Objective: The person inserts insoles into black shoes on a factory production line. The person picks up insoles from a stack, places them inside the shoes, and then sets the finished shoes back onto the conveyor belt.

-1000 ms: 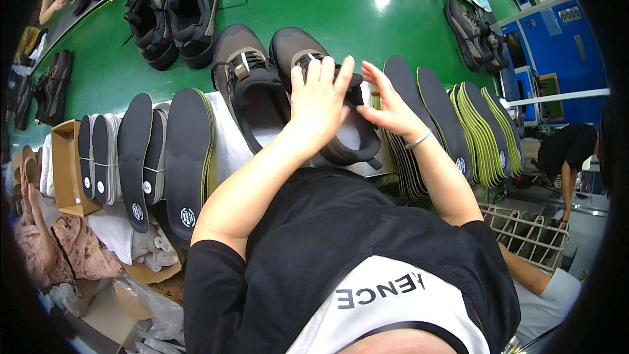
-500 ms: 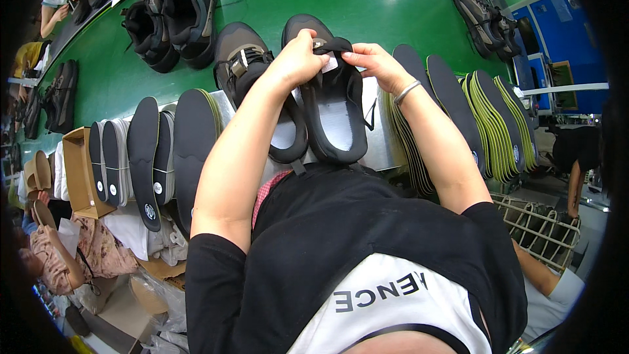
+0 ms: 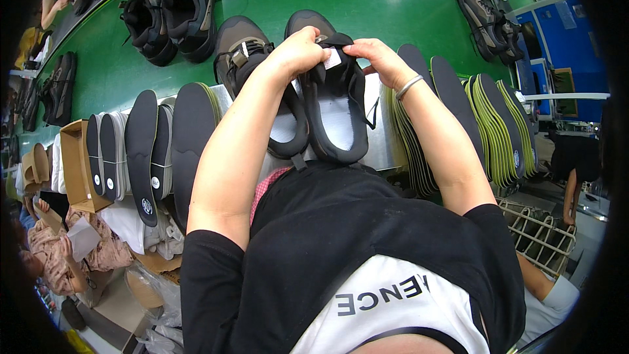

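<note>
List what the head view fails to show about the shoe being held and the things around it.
- Black shoe: the tongue's top is covered by the left hand and right hand.
- White tag: too small to make out.
- Second shoe: its heel end is hidden behind the left forearm.
- Insole stacks: lower ends blocked by the right arm.

Both hands (image 3: 341, 59) hold dark shoe (image 3: 334, 115)

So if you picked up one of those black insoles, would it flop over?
Probably a bit. The black insoles look thin and flat, so one would likely bend under its own weight. They seem light too: many stand on edge, leaning together. Pushed, a standing one would likely tip.
</note>
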`<state>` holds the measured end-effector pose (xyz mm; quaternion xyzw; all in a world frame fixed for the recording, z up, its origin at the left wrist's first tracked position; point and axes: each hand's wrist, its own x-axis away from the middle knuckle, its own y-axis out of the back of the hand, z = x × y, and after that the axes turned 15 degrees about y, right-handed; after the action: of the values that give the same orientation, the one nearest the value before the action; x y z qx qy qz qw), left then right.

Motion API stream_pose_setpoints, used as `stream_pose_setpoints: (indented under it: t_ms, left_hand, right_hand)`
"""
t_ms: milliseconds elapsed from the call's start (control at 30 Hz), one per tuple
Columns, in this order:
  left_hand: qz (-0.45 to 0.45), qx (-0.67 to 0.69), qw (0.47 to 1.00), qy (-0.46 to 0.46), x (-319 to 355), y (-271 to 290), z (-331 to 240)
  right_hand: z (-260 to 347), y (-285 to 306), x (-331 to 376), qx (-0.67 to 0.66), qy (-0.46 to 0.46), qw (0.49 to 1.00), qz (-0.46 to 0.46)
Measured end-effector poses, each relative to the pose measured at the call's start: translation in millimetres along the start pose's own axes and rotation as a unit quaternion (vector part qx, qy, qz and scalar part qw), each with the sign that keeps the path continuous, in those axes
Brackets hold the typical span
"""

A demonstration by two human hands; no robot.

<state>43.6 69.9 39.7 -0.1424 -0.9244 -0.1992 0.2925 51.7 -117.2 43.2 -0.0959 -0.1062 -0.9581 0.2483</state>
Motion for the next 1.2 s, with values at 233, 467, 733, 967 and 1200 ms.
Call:
stream_pose_setpoints:
  t_ms: [233, 467, 733, 967, 1200]
  left_hand:
    - [-0.003, -0.010, 1.000, -0.003, -1, 0, -2]
    - [-0.058, -0.061, 0.995, -0.050, 15, -2, -7]
    - [-0.268, -0.291, 0.894, -0.213, 55, -44, 9]
    - [-0.269, -0.123, 0.907, -0.299, 90, -47, 34]
    - [-0.539, -0.151, 0.818, -0.136, 179, 78, 116]
  right_hand:
    - [-1, 0, -2, 0.007, -0.002, 1.000, -0.005]
    - [7, -6, 8, 0.112, 0.050, 0.992, -0.017]
    - [86, 9, 44, 0.053, 0.095, 0.987, 0.117]
    - [56, 2, 25, -0.169, 0.168, 0.971, -0.017]
    - [1, -35, 102, 0.185, 0.221, 0.949, -0.130]
